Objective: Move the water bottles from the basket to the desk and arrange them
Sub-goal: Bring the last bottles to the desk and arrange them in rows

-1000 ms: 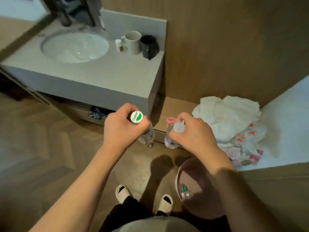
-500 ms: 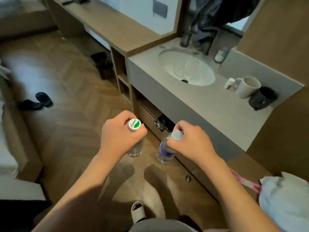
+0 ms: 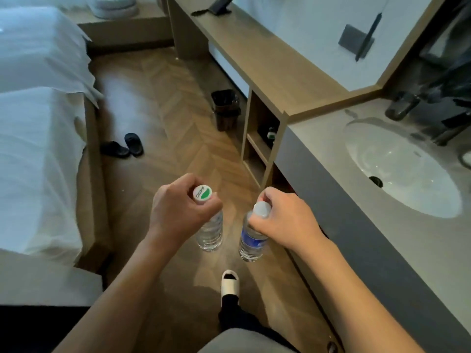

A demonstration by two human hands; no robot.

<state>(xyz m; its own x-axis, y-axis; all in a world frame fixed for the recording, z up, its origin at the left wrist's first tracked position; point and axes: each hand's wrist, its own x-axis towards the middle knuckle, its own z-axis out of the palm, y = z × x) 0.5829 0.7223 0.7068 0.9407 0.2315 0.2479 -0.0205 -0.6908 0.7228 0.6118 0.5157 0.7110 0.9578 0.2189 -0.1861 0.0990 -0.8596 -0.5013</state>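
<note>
Dim, bluish light; soft blur; wide-angle edge bending.

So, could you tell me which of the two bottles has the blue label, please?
The bottle in the right hand, with the plain white cap. The left hand holds the other bottle, which is clear, with a green-and-white cap.

My left bottle (image 3: 210, 231) is clear, its cap (image 3: 202, 194) white with a green patch; my right bottle (image 3: 251, 240) wears a blue label. Brown herringbone floor (image 3: 165, 103), tan wood desk (image 3: 267, 59), white bed (image 3: 38, 123), black slippers (image 3: 122, 146) far left.
</note>
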